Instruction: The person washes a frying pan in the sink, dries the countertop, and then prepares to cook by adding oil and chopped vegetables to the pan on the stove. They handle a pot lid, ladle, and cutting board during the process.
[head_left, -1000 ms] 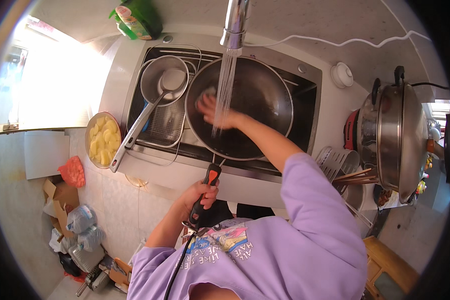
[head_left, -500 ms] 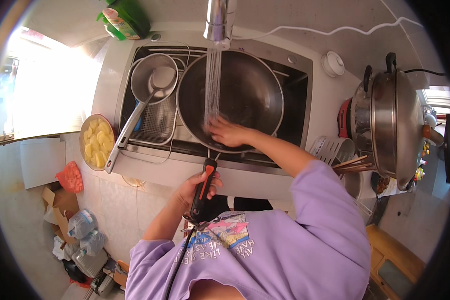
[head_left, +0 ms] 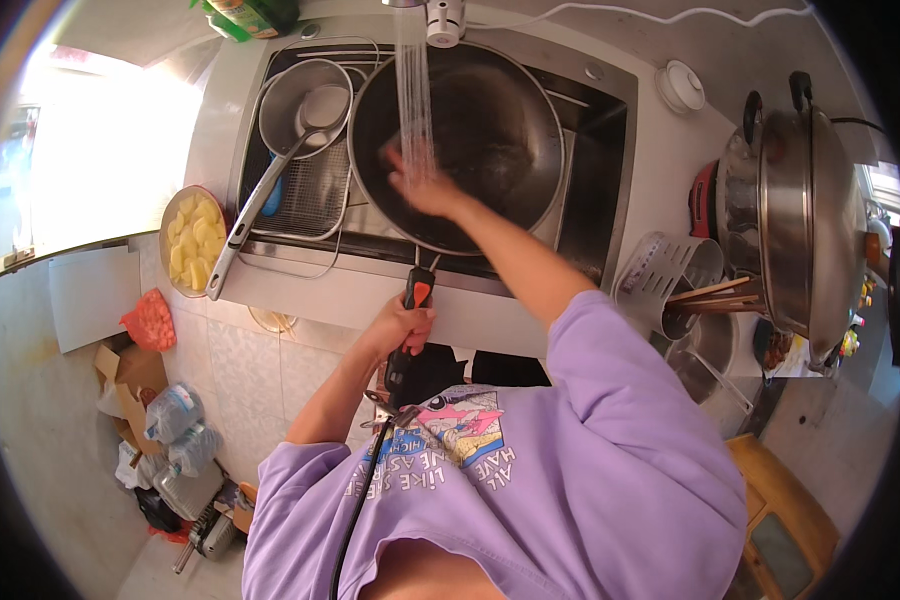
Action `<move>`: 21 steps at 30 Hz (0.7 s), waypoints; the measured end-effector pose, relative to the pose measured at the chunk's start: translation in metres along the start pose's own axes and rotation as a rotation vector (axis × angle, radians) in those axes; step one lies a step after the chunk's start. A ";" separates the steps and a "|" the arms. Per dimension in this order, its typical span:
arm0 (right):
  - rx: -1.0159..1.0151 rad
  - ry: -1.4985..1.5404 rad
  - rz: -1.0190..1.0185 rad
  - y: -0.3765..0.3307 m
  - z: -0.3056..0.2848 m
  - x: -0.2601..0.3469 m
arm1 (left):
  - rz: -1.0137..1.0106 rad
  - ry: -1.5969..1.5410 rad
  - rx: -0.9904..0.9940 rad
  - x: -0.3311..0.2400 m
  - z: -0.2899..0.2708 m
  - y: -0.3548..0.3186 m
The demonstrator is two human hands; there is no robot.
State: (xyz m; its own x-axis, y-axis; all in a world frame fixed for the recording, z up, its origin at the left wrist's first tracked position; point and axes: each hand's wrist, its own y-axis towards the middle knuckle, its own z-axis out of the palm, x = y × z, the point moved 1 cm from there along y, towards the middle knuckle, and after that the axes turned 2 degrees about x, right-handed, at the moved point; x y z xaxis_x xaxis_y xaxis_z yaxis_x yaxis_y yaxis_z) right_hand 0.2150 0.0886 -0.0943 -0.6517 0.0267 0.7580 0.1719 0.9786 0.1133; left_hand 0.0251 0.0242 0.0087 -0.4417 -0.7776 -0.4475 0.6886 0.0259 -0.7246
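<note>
A dark wok rests over the sink, tilted a little, with water streaming into it from the faucet. My left hand is wrapped round the wok's black-and-red handle, close to my body. Inside the wok, my right hand is under the stream near the left wall. Its fingers are spread apart, partly blurred by motion and water, and I see nothing held in them. Left of the wok sit a small metal pot and a long-handled ladle laid across it.
A wire basket lies under the pot. At the counter's left edge stands a bowl of cut yellow pieces. To the right are a white lidded jar, a slotted utensil holder with chopsticks, and a large steel steamer.
The view has shifted, so the sink sits higher in it. My right hand has swept up and left along the wok's inside. My left hand keeps its grip on the handle.
</note>
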 end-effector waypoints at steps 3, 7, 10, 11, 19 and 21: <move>-0.003 0.453 0.094 -0.007 0.014 0.050 | 0.039 0.061 -0.060 0.004 0.000 0.002; 0.413 0.496 0.077 -0.058 -0.030 0.074 | 0.078 0.014 -0.087 0.006 0.000 -0.002; 0.693 0.195 0.179 -0.095 -0.068 0.051 | 0.093 -0.015 -0.101 0.008 0.004 -0.005; 0.762 0.091 0.176 -0.100 -0.077 0.035 | 0.090 -0.017 -0.103 0.008 0.006 -0.006; 0.621 -0.408 0.454 -0.089 -0.072 0.002 | 0.113 -0.015 -0.115 0.000 0.019 -0.018; 0.661 -0.027 0.341 -0.097 -0.055 0.035 | 0.128 0.011 -0.147 -0.002 0.021 -0.021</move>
State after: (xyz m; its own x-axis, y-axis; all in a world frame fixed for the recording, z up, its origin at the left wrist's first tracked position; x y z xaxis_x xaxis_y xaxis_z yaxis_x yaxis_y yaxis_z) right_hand 0.2163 -0.0162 -0.0435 -0.6610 0.3474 0.6651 -0.1072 0.8335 -0.5419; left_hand 0.0232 0.0123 0.0360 -0.3630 -0.7551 -0.5460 0.6486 0.2159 -0.7299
